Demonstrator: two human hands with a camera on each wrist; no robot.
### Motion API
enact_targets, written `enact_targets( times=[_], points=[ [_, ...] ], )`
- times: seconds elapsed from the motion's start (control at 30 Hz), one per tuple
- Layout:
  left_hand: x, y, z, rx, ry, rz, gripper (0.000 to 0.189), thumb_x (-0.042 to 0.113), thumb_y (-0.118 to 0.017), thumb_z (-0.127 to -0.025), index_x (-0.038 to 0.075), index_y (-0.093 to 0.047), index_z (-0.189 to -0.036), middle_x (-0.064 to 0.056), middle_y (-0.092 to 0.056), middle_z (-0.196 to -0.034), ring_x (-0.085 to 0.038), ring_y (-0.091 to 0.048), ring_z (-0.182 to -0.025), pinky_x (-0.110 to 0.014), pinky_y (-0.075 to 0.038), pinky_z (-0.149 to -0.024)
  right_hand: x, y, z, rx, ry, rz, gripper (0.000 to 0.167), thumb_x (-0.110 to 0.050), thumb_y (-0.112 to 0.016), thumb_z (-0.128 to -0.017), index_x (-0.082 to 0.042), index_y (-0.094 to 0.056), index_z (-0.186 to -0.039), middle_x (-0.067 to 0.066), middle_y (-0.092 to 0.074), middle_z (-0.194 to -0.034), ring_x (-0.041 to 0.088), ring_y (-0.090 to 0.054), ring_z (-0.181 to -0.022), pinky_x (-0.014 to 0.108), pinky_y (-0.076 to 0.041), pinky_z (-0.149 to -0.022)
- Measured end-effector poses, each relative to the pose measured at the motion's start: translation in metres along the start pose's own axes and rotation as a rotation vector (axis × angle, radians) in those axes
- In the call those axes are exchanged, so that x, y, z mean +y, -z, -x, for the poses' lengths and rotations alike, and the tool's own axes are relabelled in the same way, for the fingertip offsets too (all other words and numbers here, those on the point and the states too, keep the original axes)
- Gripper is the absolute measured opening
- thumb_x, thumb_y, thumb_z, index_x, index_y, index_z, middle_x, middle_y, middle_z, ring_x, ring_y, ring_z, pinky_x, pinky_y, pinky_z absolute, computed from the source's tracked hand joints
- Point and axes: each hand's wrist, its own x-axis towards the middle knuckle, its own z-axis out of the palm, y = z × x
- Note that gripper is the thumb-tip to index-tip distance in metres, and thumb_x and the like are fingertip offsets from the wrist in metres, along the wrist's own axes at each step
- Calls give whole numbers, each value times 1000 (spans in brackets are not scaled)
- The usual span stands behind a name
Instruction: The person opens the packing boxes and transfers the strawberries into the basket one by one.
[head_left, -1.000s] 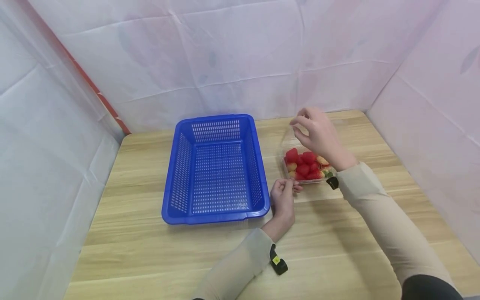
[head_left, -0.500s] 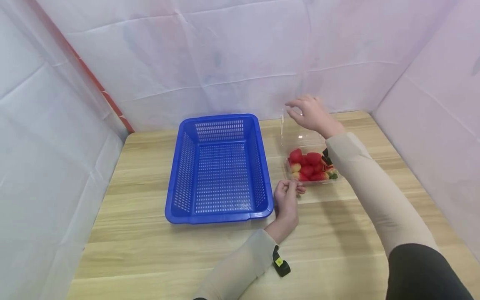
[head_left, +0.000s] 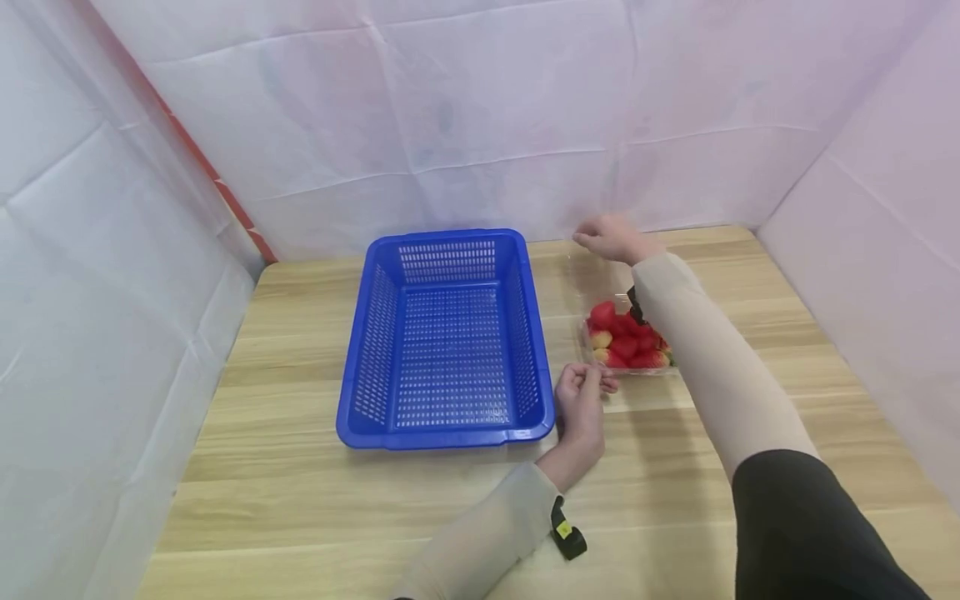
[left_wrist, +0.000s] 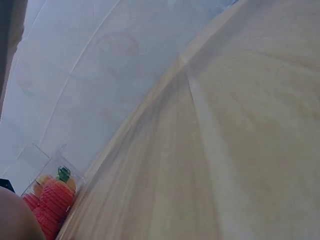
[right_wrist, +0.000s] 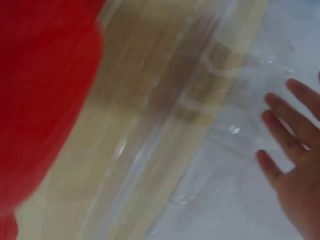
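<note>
Strawberries (head_left: 625, 347) are held in a clear box (head_left: 651, 372) on the counter (head_left: 285, 517). Up close, the box's front left corner is pinched by the left grip (head_left: 581, 412). Just left, a blue basket (head_left: 450, 358) is set. Farther back, the right grip (head_left: 611, 239) is held near the folded-back lid (head_left: 588, 275), fingers apart; touching cannot be told.

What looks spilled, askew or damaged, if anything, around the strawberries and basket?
Nothing stands out. The strawberries sit inside the clear box with no spill showing, and the blue basket stands upright with no visible damage. The right sleeve hides part of the box.
</note>
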Motion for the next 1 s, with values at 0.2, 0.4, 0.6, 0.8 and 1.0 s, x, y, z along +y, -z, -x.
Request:
enact_targets(
  times=[0.2,0.4,0.6,0.8,1.0],
  points=[
    [0,-2,4,-2,5,-15,8,1,-58,-91,5,-57,-83,-8,-67,-79,-14,-63,-61,-25,-53,-62,-2,-7,0,-118,-47,6,46,-24,-44,-104,12,-54,-130,33,-52,-133,48,-48,-124,58,-37,-102],
    [-1,-3,4,3,2,-4,7,-2,-58,-89,2,-57,-83,-12,-67,-80,-16,-63,-62,-26,-53,-62,-8,0,1,-156,-32,0,48,-27,-43,-105,11,-51,-134,33,-48,-138,48,-43,-128,58,-33,-105],
    [-2,-4,3,4,-4,-12,6,-2,-58,-89,2,-57,-84,-11,-66,-79,-18,-62,-64,-27,-54,-64,-23,31,18,-136,5,-16,48,-27,-43,-105,9,-49,-135,32,-47,-138,48,-40,-131,60,-29,-107],
    [-4,-6,2,8,8,-25,6,-1,-58,-89,4,-59,-85,-20,-68,-83,-16,-63,-63,-26,-54,-63,-33,65,56,52,126,21,41,-22,-49,-103,9,-55,-128,31,-54,-132,48,-45,-126,59,-30,-106],
    [-5,-7,4,7,1,-39,4,0,-59,-90,1,-59,-87,-11,-68,-78,-15,-63,-62,-26,-53,-63,-24,86,113,276,137,12,38,-21,-52,-102,7,-57,-128,31,-54,-133,50,-44,-128,62,-29,-106]
  ],
)
